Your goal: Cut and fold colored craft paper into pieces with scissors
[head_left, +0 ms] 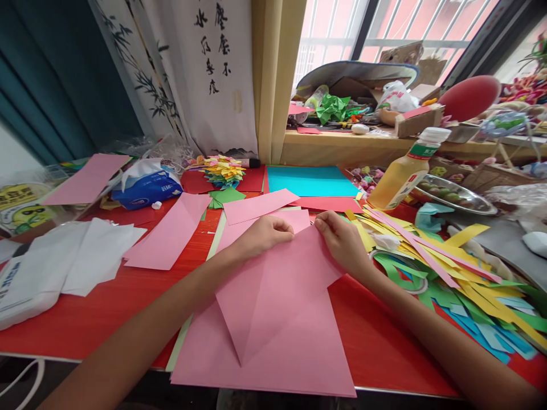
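A folded pink paper (273, 290), shaped like a kite with its point toward me, lies on a larger pink sheet (299, 353) on the red table (98, 313). My left hand (262, 234) rests with curled fingers on the fold's upper left edge. My right hand (342, 239) pinches the paper's top corner at the upper right. Both hands are pressed on the same folded sheet.
More pink sheets (171, 233) and white papers (77, 256) lie at left, with a tissue pack (145, 185). A heap of coloured paper strips (448, 267) fills the right. A teal sheet (310, 181), a juice bottle (405, 171) and a folded-paper pile (224, 169) stand behind.
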`<state>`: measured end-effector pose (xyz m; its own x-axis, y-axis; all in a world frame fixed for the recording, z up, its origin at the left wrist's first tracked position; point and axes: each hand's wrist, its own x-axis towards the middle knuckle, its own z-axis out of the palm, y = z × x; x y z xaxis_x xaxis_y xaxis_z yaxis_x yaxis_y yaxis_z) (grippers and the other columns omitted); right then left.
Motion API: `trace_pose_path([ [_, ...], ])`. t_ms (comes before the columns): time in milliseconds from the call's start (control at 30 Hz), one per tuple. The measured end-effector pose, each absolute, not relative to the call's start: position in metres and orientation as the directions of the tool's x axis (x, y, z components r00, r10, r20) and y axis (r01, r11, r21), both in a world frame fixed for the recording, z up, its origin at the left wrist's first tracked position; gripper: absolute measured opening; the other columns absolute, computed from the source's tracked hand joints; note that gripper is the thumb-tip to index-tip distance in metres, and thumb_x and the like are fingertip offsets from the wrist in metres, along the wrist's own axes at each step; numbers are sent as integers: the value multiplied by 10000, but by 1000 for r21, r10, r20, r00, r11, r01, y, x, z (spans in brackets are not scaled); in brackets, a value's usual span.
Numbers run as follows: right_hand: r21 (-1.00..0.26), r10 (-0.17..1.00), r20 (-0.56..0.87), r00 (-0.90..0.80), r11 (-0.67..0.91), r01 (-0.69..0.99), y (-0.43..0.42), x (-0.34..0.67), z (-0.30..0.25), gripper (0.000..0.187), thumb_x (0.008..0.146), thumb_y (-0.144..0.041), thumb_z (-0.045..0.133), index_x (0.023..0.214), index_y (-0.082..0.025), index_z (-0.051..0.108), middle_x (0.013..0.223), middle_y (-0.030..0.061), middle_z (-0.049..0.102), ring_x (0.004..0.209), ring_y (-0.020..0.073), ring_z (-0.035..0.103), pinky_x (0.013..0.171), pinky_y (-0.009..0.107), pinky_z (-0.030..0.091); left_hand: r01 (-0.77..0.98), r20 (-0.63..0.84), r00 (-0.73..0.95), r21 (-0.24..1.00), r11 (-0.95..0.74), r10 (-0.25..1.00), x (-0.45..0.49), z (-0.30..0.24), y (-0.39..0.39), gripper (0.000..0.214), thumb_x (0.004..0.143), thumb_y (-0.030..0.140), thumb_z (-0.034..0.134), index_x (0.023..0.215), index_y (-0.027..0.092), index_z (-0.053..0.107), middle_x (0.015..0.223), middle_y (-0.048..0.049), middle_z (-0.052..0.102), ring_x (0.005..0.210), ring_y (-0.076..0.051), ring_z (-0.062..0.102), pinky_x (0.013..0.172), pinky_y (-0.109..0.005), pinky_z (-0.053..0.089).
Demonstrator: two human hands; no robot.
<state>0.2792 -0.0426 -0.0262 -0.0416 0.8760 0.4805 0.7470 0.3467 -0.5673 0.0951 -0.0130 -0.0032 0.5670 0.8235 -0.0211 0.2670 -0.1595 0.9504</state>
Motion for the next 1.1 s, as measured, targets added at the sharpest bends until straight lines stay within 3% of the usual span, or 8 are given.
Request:
trace_pose_path([
  [567,-559,863,502,50,280,780,-24,307,-30,170,857,-306,404,739,-211,480,673,12,571,602,163,497,545,255,315,416,-166,558,904,-101,813,79,5,-2,143,657,307,528,637,165,529,630,20,465,553,-99,405,483,-216,287],
  [800,-590,840,522,149,230,774,-12,327,-32,207,849,-343,399,725,-202,486,695,24,575,611,163,486,546,263,326,492,-155,555,853,-172,818,53,14,11,125,633,275,543,613,155,570,640,14,482,634,-114,417,581,-229,312],
  [1100,-559,850,509,137,206,803,-10,330,-33,190,835,-326,412,719,-201,498,706,34,592,615,174,488,556,275,313,542,-308,675,823,-168,670,25,33,16,143,627,215,523,495,159,513,561,16,421,579,-107,376,555,-231,315],
])
